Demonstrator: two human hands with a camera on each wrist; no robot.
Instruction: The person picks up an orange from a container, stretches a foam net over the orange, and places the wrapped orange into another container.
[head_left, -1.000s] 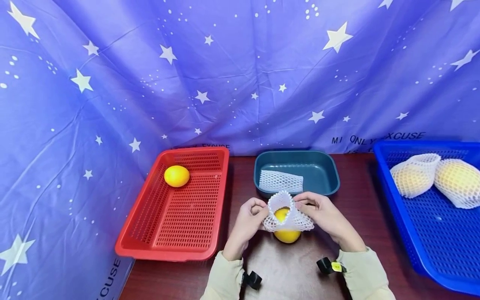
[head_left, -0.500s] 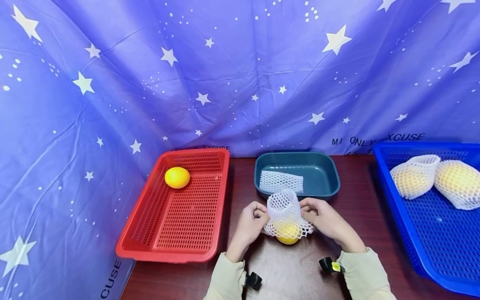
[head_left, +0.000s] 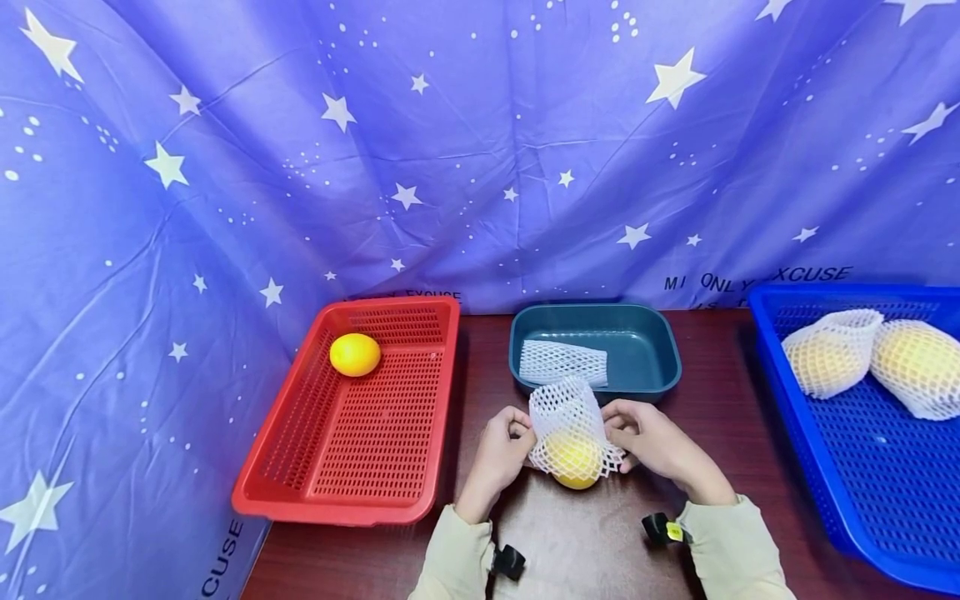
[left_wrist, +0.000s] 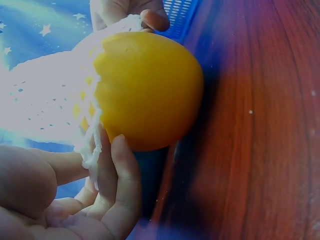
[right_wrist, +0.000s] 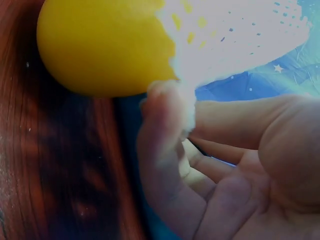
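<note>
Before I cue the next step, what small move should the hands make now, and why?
Probably ease the white foam net down over the fruit's bare part: the left hand and right hand pinch its flared edge on opposite sides, while both wrist views show the yellow fruit only partly covered.
</note>
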